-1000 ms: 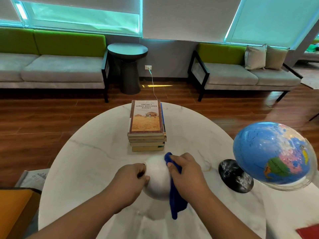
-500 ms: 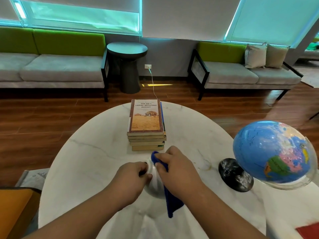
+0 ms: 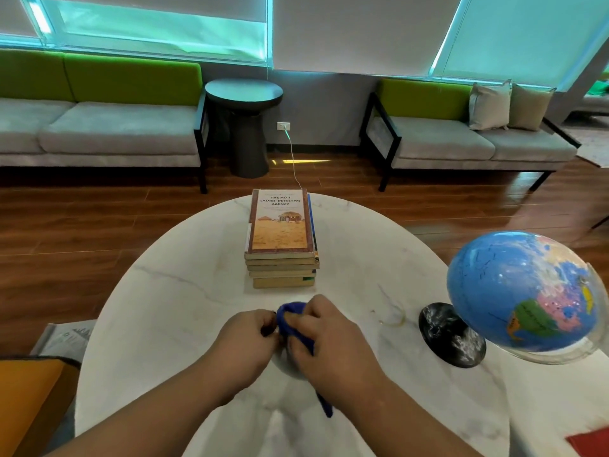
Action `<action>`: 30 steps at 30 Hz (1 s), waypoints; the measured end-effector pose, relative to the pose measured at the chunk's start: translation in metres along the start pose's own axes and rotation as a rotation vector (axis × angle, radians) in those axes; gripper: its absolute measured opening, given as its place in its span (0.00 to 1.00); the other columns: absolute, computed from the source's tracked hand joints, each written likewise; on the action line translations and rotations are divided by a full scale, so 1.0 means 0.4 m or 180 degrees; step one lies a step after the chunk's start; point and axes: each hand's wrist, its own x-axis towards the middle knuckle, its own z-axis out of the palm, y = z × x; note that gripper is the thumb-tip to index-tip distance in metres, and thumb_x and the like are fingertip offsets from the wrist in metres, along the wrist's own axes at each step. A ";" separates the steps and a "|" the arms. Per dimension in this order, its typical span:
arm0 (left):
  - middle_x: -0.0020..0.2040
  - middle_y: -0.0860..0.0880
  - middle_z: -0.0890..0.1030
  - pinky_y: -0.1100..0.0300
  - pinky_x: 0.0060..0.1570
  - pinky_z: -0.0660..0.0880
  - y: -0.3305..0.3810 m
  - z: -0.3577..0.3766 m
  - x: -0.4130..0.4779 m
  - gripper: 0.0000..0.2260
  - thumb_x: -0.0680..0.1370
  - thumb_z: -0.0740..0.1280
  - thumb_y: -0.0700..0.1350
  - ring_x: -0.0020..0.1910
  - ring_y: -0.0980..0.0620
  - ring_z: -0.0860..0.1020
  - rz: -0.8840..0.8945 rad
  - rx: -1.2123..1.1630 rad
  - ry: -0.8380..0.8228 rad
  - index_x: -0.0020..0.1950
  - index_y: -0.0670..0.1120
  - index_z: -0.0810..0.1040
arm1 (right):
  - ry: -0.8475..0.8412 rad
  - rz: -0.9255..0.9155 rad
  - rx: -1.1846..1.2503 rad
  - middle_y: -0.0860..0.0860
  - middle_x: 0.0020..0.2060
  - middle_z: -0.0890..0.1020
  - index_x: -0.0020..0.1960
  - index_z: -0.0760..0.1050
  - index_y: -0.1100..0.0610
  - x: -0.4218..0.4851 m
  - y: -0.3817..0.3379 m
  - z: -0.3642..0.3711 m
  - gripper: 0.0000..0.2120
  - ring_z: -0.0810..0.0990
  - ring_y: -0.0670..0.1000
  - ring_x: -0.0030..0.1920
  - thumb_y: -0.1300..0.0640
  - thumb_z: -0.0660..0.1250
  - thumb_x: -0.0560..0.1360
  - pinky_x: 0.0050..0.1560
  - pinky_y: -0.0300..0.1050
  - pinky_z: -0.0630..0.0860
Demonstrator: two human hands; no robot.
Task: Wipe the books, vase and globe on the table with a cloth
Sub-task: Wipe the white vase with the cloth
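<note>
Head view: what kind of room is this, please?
Probably a lounge or waiting area: grey sofas with green backrests along the windowed wall, a round dark side table between them, and a white marble-look oval table in front.

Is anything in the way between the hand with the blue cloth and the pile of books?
No, nothing visible. Only bare table lies between the right hand, gripping the cloth, and the books.

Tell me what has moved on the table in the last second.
The right hand swept the blue cloth from the right side of the vase up over its top, towards the left hand, so the vase is now mostly hidden. The left hand still grips the vase. The books, globe and table are as before.
</note>
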 end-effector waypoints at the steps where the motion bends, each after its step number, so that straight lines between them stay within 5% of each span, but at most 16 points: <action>1: 0.33 0.45 0.72 0.59 0.34 0.65 -0.002 -0.005 -0.001 0.06 0.75 0.63 0.35 0.33 0.51 0.67 -0.0025 -0.0031 -0.0050 0.38 0.39 0.74 | -0.0062 -0.0077 0.0046 0.43 0.46 0.67 0.63 0.76 0.46 -0.017 0.009 0.010 0.15 0.72 0.46 0.46 0.52 0.62 0.77 0.48 0.36 0.70; 6: 0.34 0.45 0.68 0.56 0.37 0.62 -0.008 -0.019 0.000 0.11 0.74 0.58 0.33 0.34 0.49 0.65 -0.0250 -0.0240 -0.0125 0.33 0.40 0.70 | 0.0500 0.0052 0.0624 0.39 0.42 0.71 0.52 0.80 0.46 -0.077 0.083 0.063 0.13 0.74 0.39 0.43 0.52 0.64 0.69 0.46 0.24 0.68; 10: 0.29 0.49 0.63 0.53 0.41 0.59 -0.015 -0.021 0.005 0.20 0.78 0.57 0.36 0.32 0.50 0.62 -0.0372 -0.0620 -0.0078 0.26 0.48 0.65 | 0.1039 0.1313 0.1658 0.43 0.44 0.77 0.43 0.79 0.39 -0.073 0.129 0.053 0.15 0.77 0.38 0.47 0.62 0.70 0.73 0.47 0.24 0.68; 13: 0.28 0.50 0.64 0.55 0.40 0.61 -0.011 -0.014 0.003 0.23 0.80 0.57 0.39 0.31 0.49 0.63 -0.0367 -0.0653 -0.0091 0.24 0.48 0.66 | 0.0933 0.1958 0.1871 0.46 0.48 0.77 0.47 0.77 0.43 -0.061 0.137 0.037 0.13 0.77 0.38 0.47 0.62 0.67 0.76 0.48 0.31 0.72; 18: 0.31 0.47 0.68 0.58 0.37 0.63 0.015 0.004 0.005 0.19 0.81 0.60 0.43 0.33 0.50 0.66 -0.0114 -0.0405 0.0049 0.30 0.47 0.67 | 0.0421 0.0729 0.1089 0.42 0.44 0.73 0.58 0.81 0.48 -0.033 0.031 0.042 0.14 0.74 0.39 0.51 0.60 0.68 0.74 0.50 0.25 0.68; 22: 0.33 0.47 0.70 0.59 0.36 0.64 0.015 0.005 0.002 0.16 0.82 0.60 0.44 0.33 0.51 0.67 0.0033 -0.0053 0.0180 0.34 0.44 0.70 | 0.0679 0.1163 0.1369 0.42 0.45 0.75 0.58 0.81 0.49 -0.027 0.042 0.044 0.12 0.75 0.38 0.50 0.58 0.69 0.75 0.49 0.24 0.67; 24: 0.34 0.48 0.71 0.59 0.36 0.64 0.004 -0.001 -0.001 0.16 0.82 0.60 0.46 0.34 0.50 0.68 -0.0016 -0.0018 0.0208 0.35 0.44 0.71 | 0.0822 0.1808 0.1891 0.44 0.47 0.77 0.54 0.81 0.48 -0.034 0.087 0.035 0.09 0.77 0.39 0.47 0.57 0.68 0.76 0.50 0.27 0.70; 27: 0.31 0.50 0.67 0.59 0.35 0.61 -0.027 -0.013 0.001 0.18 0.81 0.61 0.45 0.34 0.50 0.66 -0.0089 -0.0075 0.0206 0.31 0.48 0.66 | 0.0869 0.2657 0.2690 0.47 0.50 0.81 0.49 0.80 0.45 -0.058 0.156 0.035 0.07 0.80 0.49 0.50 0.57 0.67 0.77 0.59 0.48 0.76; 30: 0.32 0.49 0.65 0.59 0.38 0.62 -0.043 -0.026 0.005 0.19 0.81 0.62 0.46 0.33 0.50 0.65 -0.0251 -0.0397 0.0021 0.30 0.48 0.65 | 0.0829 0.2957 0.2778 0.49 0.49 0.83 0.48 0.79 0.45 -0.077 0.186 0.037 0.08 0.81 0.52 0.50 0.58 0.66 0.78 0.58 0.53 0.77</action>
